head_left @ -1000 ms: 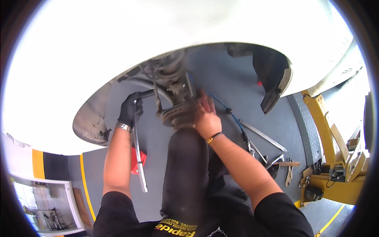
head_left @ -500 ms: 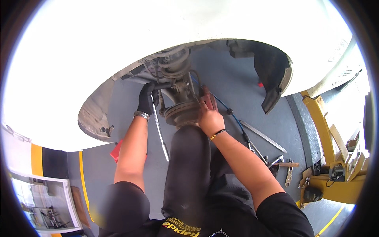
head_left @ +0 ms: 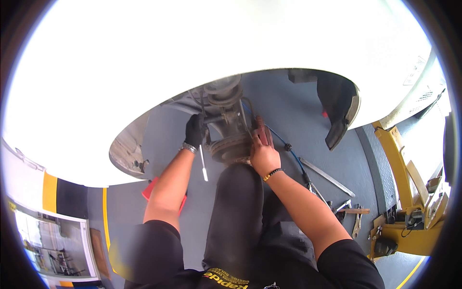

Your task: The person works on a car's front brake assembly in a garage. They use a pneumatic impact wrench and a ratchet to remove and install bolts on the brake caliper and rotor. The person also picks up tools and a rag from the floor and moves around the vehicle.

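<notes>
My left hand [head_left: 194, 130], in a black glove, is closed around the upper end of a long steel wrench [head_left: 204, 168], with a dark socket end at the strut bracket [head_left: 231, 115]. My right hand [head_left: 264, 156] is bare and wraps its fingers round a reddish-brown part [head_left: 260, 125], which looks like a brake caliper, at the right side of the brake disc [head_left: 224, 148]. The strut's spring seat [head_left: 222, 89] rises above, partly hidden by the white wheel arch [head_left: 192, 53]. My dark-clad leg [head_left: 231, 212] is just under the disc.
Yellow lift arm [head_left: 394, 164] at the right. On the grey floor lie a blue hose [head_left: 297, 156], a flat steel bar [head_left: 327, 176], loose tools [head_left: 356, 221] and a red object [head_left: 150, 190]. A black liner [head_left: 341, 106] hangs from the right end of the arch.
My left hand has moved right, toward the strut, carrying the wrench, whose lower end swung rightward. My right hand remains on the reddish part. The whole view has shifted slightly down and right.
</notes>
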Available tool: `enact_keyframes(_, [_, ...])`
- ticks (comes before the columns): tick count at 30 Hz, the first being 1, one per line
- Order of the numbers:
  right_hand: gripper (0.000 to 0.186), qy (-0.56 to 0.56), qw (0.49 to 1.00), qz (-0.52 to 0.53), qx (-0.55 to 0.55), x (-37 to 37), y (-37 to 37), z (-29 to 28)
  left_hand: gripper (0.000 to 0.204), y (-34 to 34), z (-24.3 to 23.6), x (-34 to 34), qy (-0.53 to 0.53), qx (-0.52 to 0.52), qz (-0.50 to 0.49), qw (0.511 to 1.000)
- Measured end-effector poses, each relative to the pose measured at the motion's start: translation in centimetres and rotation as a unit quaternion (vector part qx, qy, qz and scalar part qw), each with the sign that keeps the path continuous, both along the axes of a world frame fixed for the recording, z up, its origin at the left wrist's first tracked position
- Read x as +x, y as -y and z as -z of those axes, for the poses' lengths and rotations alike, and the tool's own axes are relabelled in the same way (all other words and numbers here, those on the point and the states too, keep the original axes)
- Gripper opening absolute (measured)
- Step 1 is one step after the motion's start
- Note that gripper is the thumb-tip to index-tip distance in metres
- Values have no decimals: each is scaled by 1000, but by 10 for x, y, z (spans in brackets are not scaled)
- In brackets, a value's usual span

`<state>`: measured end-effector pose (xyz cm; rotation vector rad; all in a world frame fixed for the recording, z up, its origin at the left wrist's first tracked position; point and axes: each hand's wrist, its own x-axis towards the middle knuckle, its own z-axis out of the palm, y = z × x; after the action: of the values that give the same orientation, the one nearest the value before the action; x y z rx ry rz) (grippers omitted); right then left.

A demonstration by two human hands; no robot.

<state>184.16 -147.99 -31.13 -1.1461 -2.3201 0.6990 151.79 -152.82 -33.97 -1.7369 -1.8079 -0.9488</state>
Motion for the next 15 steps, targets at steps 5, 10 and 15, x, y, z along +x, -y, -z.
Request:
enact_keyframes(5, [44,-30,994,7,105,0,-4,20,3,-12,-13,7,294,-113,-14,949])
enact_keyframes(10, [43,-30,993,-1,111,2,-5,17,11,-13,-15,2,70,-67,2,995])
enact_keyframes(15, [52,47,994,-51,-90,7,0,-19,18,5,-17,2,-28,-166,-15,986])
